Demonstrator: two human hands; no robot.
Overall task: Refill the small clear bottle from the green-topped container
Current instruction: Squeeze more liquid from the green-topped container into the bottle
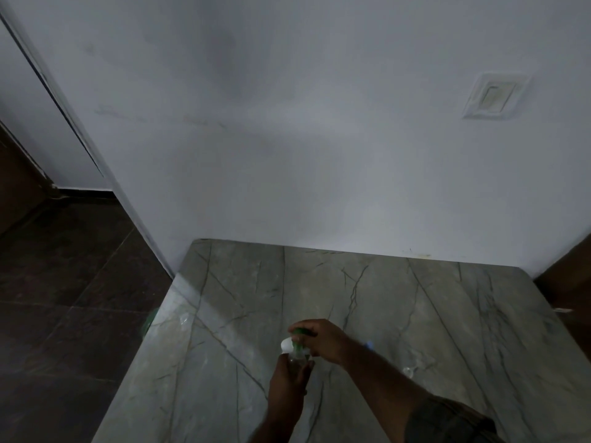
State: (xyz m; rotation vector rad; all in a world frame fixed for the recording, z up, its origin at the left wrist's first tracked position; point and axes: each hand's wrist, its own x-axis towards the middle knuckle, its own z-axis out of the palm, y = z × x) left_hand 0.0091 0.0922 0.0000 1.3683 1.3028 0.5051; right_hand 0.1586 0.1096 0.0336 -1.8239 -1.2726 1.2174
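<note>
A clear container with a green top (299, 342) stands on the grey marble table (415, 314) near its front middle. My left hand (287, 383) grips its clear body (295, 362) from below. My right hand (319, 340) curls over the green top, fingers round it. A white rounded part (287, 345) shows just left of the green top. A small clear bottle (411, 370) lies faintly visible on the table to the right of my right forearm, with a small blue bit (369, 344) near it.
The table butts against a white wall (287, 155) with a switch plate (494, 95) at upper right. Dark tiled floor (70, 298) lies to the left. A greenish object (150, 319) peeks from under the table's left edge.
</note>
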